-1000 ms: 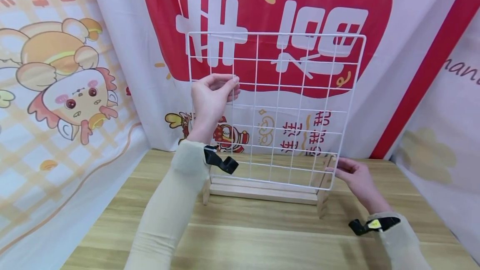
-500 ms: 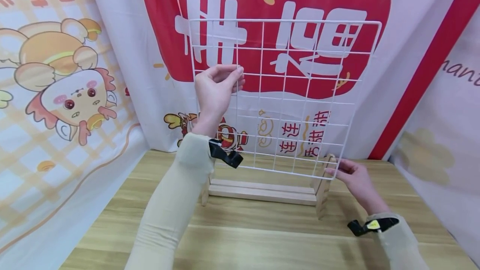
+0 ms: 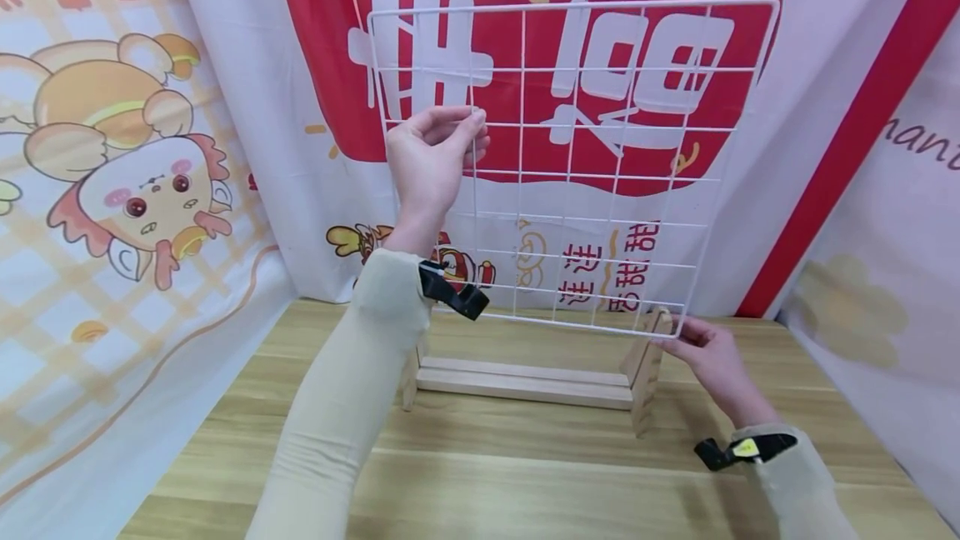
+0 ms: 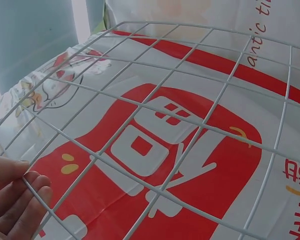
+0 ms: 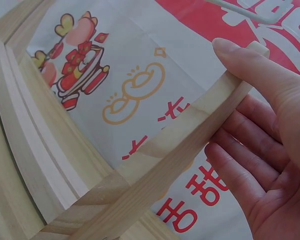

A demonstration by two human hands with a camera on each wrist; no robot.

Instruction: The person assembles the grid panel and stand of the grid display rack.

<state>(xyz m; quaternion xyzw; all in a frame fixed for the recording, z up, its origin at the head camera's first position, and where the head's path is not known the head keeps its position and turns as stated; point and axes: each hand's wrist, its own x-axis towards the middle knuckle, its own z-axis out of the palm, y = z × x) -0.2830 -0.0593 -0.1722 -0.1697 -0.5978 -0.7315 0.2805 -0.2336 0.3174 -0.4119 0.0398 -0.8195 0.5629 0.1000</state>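
My left hand (image 3: 431,161) pinches a vertical wire of a white wire grid panel (image 3: 573,5) in the head view. The left wrist view shows the thumb and fingers (image 4: 37,197) around that wire near one side. The panel leans, raised above a low wooden stand (image 3: 525,386), its lower right corner overlapping the top of the stand's right post. My right hand (image 3: 712,361) grips that post. In the right wrist view the thumb presses one face of the wooden post (image 5: 175,135) near its peg-like tip, fingers behind it. The stand's left post is partly hidden by my left arm.
The stand is on a wood-grain table (image 3: 480,490). Behind it hangs a white cloth (image 3: 240,65) with a red printed patch, and a cartoon-print cloth (image 3: 127,215) covers the left side. Black straps (image 3: 453,290) with mounts sit on both wrists.
The grid panel has risen, and its lower edge has moved up away from the stand's crossbar. My left hand has gone up with it. My right hand has stayed at the post.
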